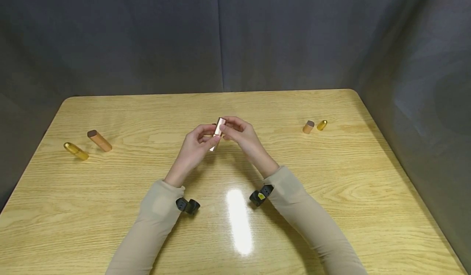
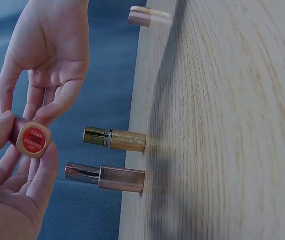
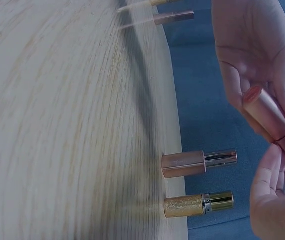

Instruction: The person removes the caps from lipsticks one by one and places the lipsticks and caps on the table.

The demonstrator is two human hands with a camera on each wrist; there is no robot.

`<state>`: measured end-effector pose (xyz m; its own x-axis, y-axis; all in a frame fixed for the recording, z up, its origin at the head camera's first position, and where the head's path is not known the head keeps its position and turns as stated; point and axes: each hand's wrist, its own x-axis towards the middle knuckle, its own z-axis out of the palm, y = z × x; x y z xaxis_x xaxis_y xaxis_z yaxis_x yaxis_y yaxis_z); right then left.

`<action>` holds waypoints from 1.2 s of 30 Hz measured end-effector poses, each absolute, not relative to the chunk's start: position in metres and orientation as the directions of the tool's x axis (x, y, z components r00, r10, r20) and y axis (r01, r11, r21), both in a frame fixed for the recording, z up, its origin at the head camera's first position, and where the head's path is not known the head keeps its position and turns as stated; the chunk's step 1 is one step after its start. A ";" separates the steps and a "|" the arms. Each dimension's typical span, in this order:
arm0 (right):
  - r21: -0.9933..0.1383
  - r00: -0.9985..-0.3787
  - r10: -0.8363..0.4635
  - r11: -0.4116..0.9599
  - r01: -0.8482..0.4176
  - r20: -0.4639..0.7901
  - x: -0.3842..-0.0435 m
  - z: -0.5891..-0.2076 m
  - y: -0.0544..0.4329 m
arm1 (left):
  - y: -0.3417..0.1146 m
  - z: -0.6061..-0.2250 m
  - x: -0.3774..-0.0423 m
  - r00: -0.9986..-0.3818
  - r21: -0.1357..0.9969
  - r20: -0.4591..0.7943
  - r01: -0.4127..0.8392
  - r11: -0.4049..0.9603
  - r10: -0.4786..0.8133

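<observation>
Both hands hold one rose-gold lipstick [image 1: 220,126], tilted over the middle of the table. My left hand [image 1: 194,146] pinches its lower part, and my right hand [image 1: 243,135] grips the upper part. A seam runs round the tube between them. The left wrist view shows a red label [image 2: 34,138] on its bottom end. Beyond the hands, a pink lipstick [image 2: 122,179] marked MISSHA and a glittery gold lipstick [image 2: 128,140] stand upright with metallic inner tubes bare. From the head view the hands mostly hide this pair.
On the left of the wooden table [image 1: 184,111] stand a tall gold lipstick [image 1: 76,151] and a tall pink one [image 1: 100,140]. Towards the right are a short pink cap-like piece [image 1: 308,127] and a short gold one [image 1: 321,125]. A dark curtain [image 1: 147,37] hangs behind.
</observation>
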<state>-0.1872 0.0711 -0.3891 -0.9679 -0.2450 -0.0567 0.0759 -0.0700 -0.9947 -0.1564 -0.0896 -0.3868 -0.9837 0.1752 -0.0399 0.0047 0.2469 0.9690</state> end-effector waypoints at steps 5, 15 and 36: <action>-0.995 -0.969 -0.240 -0.071 0.073 -0.054 -0.187 -0.388 0.074 | -0.090 -0.387 -0.156 -0.978 0.971 -0.038 0.012 0.240 0.203; -0.989 -0.970 -0.233 -0.112 0.093 -0.065 -0.189 -0.387 0.076 | -0.094 -0.388 -0.157 -0.972 0.968 -0.060 0.000 0.253 0.229; -0.952 -0.987 -0.148 -0.285 0.108 -0.068 -0.198 -0.379 0.098 | -0.112 -0.383 -0.161 -0.982 0.954 -0.076 -0.020 0.300 0.174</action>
<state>-0.1982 0.0979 -0.3786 -0.9867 -0.1477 -0.0681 0.1085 -0.2853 -0.9523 -0.1611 -0.1121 -0.3827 -0.9818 0.1740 -0.0757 -0.0205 0.2997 0.9538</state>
